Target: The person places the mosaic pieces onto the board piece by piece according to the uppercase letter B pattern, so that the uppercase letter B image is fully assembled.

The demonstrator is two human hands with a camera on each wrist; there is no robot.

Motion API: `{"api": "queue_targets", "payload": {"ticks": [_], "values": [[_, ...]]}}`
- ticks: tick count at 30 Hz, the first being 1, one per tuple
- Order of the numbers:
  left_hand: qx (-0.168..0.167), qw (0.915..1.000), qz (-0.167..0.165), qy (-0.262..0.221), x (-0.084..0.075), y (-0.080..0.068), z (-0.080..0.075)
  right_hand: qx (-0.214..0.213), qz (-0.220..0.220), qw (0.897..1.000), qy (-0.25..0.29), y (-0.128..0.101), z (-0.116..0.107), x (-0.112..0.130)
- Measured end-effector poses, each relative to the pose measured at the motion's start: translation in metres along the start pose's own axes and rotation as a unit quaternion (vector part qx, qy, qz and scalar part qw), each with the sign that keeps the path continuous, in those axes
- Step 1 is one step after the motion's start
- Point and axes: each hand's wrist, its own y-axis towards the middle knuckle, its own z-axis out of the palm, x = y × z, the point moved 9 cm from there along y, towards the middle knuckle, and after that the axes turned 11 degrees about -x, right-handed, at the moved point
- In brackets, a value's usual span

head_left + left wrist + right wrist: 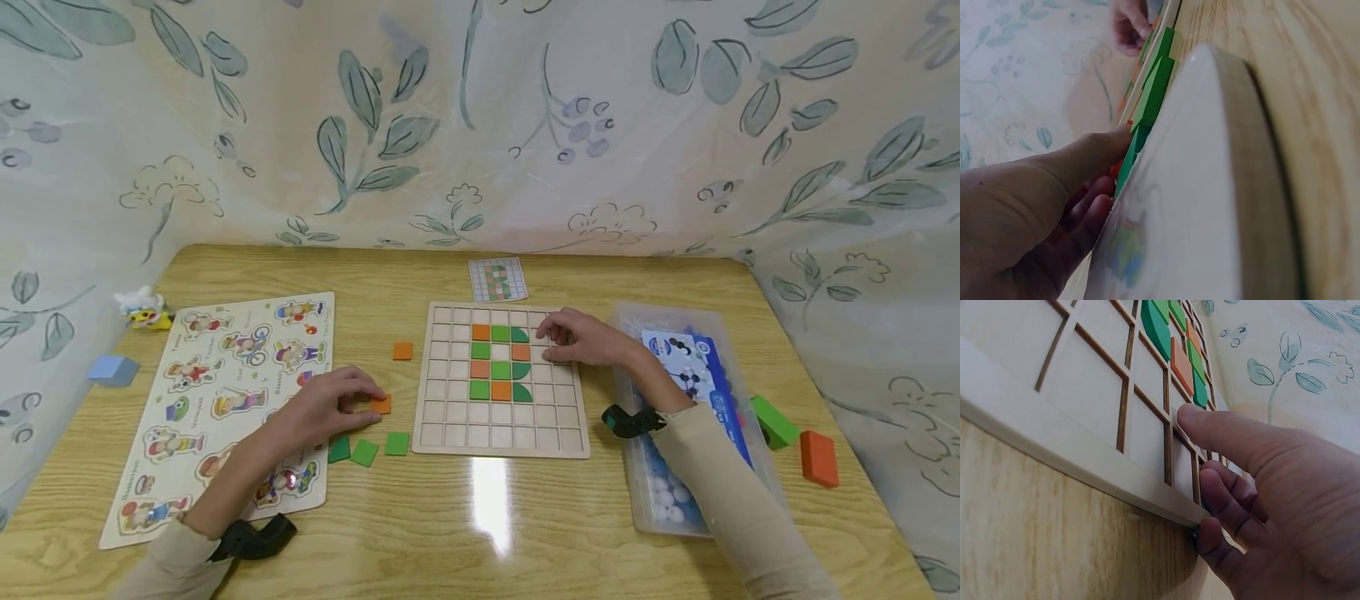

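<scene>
Two hands at a wooden grid board (501,433) on a wood-grain counter (480,533).

The left hand (330,406) pinches a flat orange square tile (382,404) lying on the counter left of the board, beside three loose green tiles (365,451). The right hand (581,337), fingers relaxed and holding nothing, rests on the board's right edge near the orange and green pieces set in its cells. Only the right wrist view shows the thumb (1210,428) pressing an empty cell and the grid's dark cut grooves.

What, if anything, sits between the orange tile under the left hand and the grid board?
Nothing visible: the left hand touches the orange tile, and bare table lies between it and the grid board. The green tiles lie nearer the person.
</scene>
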Motion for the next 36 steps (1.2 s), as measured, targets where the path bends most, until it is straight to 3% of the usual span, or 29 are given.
{"api": "queue_targets", "payload": {"ticks": [9, 17, 22, 29, 33, 36], "values": [[0.001, 0.9999, -0.011, 0.011, 0.002, 0.002, 0.003, -0.001, 0.003, 1.0, 0.005, -0.003, -0.001, -0.001], [0.003, 0.9989, 0.0, 0.047, -0.005, 0.005, 0.004, -0.003, 0.007, 1.0, -0.003, -0.003, -0.002, -0.003], [0.011, 0.9992, 0.03, 0.022, -0.032, 0.017, 0.012, -0.006, -0.003, 1.0, -0.004, -0.002, -0.003, 0.0], [0.069, 0.9903, 0.114, 0.041, -0.076, 0.041, 0.052, -0.006, -0.002, 1.0, 0.001, -0.001, -0.005, -0.001], [0.089, 0.9829, 0.148, 0.063, -0.09, 0.047, 0.073, -0.005, -0.003, 1.0, 0.004, -0.001, -0.004, 0.0], [0.091, 0.9812, 0.154, 0.072, -0.095, 0.05, 0.081, -0.004, -0.003, 1.0, 0.004, -0.001, -0.002, 0.001]]}}
